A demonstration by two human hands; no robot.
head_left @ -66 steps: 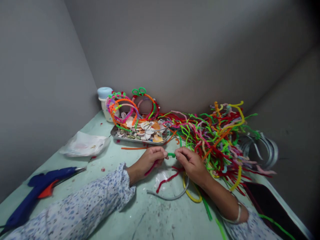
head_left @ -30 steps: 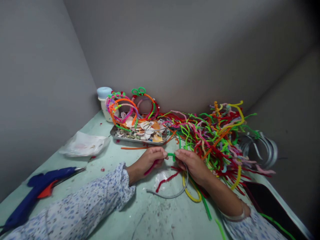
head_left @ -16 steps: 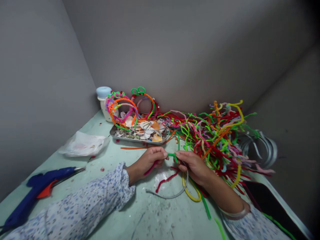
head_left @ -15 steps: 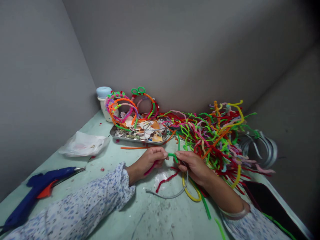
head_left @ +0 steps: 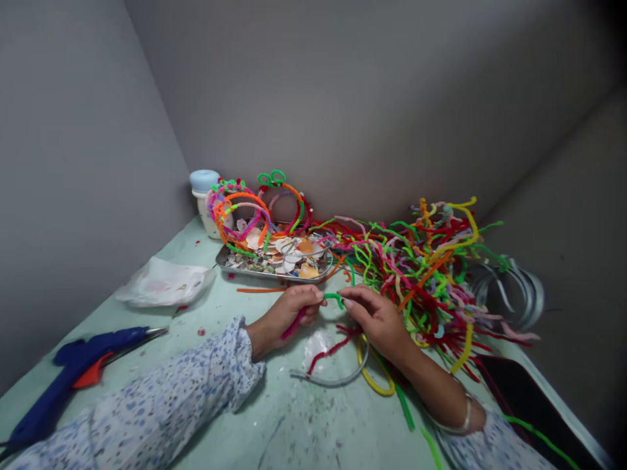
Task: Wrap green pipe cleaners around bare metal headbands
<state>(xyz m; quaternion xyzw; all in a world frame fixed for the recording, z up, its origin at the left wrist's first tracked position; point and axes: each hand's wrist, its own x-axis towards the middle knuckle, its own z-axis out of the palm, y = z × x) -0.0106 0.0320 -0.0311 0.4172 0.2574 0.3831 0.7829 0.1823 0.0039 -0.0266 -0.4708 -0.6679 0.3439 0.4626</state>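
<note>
Left hand (head_left: 287, 313) pinches a green fuzzy stick (head_left: 334, 296); right hand (head_left: 382, 323) curls by its bent end, grip hard to tell. Small, snug bends work best.

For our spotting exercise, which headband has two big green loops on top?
The right-hand headband with an orange stretch; its paired round loops stand above the others.

You wore a long sleeve of white fabric (head_left: 161, 385) speckled with blue and lavender spots, gathered into a ruffled cuff (head_left: 247, 349), and a pale, smooth bangle (head_left: 467, 414) on the other arm.
</note>
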